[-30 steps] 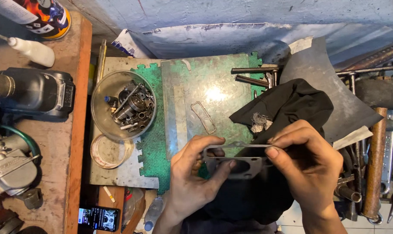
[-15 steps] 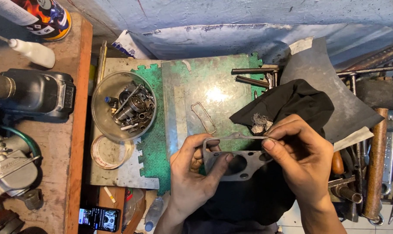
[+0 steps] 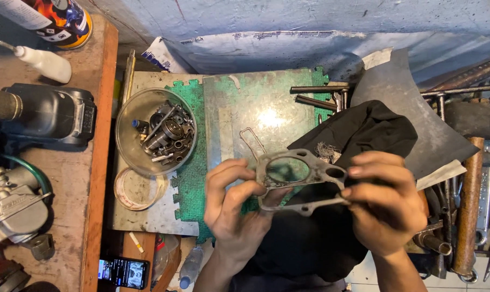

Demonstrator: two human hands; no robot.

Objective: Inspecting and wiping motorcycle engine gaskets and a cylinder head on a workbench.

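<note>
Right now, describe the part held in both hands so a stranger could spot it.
Start at the green mat in the middle. Just below it, the left hand and right hand hold a thin grey gasket between them. Unlike the parts in the clear bowl, it is flat, with big cut-out openings.

A clear bowl (image 3: 127, 141) of metal parts (image 3: 166, 135) beside a hammer (image 3: 467, 205).

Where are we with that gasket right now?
Done: small parts sit loose in the clear bowl. In hand: the left hand and right hand hold the flat grey gasket up over the black cloth. Left: the gasket is not yet fitted anywhere.
</note>
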